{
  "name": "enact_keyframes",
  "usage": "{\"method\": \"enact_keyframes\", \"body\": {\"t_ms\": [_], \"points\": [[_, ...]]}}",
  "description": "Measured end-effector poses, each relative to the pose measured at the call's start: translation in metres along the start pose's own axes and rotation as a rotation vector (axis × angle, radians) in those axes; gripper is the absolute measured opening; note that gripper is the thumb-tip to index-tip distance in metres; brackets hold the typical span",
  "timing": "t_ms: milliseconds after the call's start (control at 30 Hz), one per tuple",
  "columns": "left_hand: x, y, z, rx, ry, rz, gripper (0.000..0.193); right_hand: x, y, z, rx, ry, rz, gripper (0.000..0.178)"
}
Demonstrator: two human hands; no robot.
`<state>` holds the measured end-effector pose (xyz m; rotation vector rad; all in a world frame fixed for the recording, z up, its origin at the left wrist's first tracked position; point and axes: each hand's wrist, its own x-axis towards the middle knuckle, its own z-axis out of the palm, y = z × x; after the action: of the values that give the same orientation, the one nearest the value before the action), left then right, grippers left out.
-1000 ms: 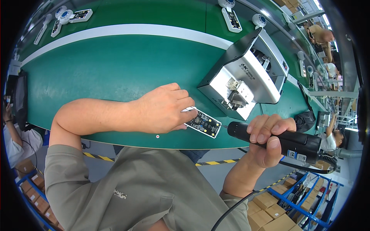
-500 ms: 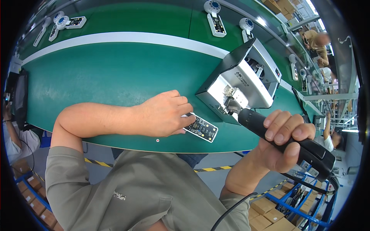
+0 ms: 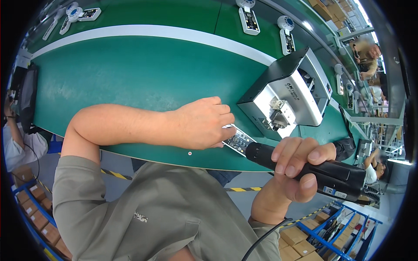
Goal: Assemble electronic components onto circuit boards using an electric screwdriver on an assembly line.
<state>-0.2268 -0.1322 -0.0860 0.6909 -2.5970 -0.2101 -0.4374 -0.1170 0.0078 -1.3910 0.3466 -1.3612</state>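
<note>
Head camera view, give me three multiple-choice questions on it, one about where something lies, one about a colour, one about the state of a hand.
1. Where does the small circuit board lie?
A. At the near edge of the belt, under the left hand's fingertips
B. On top of the grey machine
C. On the floor beside the cardboard boxes

2. What colour is the belt surface?
A. Red
B. Green
C. Yellow

3. What is the right hand doing?
A. Resting flat and open on the belt
B. Closed in a grip around a black electric screwdriver
C. Holding a cardboard box

Answers:
1 A: the left hand presses on the board at the belt's front edge, in front of the grey machine.
2 B: the belt is green with a white stripe.
3 B: the fingers wrap the black electric screwdriver, whose tip is at the board.
</note>
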Motion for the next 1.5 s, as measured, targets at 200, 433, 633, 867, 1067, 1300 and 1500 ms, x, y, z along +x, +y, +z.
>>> {"method": "enact_keyframes", "body": {"t_ms": [200,433,633,867,1067,1300,1500], "points": [[-0.002,0.000,0.001,-0.023,-0.040,-0.012,0.033,0.000,0.013,0.000,0.032,-0.050,0.014,0.032],[-0.001,0.000,0.000,-0.021,-0.021,-0.019,0.033,0.000,0.017,0.005,-0.048,-0.142,0.026,0.027],[0.001,0.000,-0.002,-0.023,-0.013,-0.016,0.032,-0.002,0.016,0.009,-0.061,-0.122,0.068,0.027],[0.000,0.001,0.002,-0.015,-0.014,-0.017,0.031,0.013,-0.030,-0.019,-0.163,0.049,-0.173,0.025],[0.000,0.000,0.000,0.001,-0.004,-0.012,0.028,0.026,-0.028,-0.035,-0.266,-0.017,-0.226,0.025],[0.000,0.001,-0.003,-0.029,-0.018,-0.001,0.032,0.035,-0.019,-0.027,-0.270,-0.093,-0.154,0.026],[0.001,0.001,0.001,-0.042,-0.030,-0.013,0.032,0.001,-0.027,-0.024,-0.164,0.013,-0.090,0.028]]}}
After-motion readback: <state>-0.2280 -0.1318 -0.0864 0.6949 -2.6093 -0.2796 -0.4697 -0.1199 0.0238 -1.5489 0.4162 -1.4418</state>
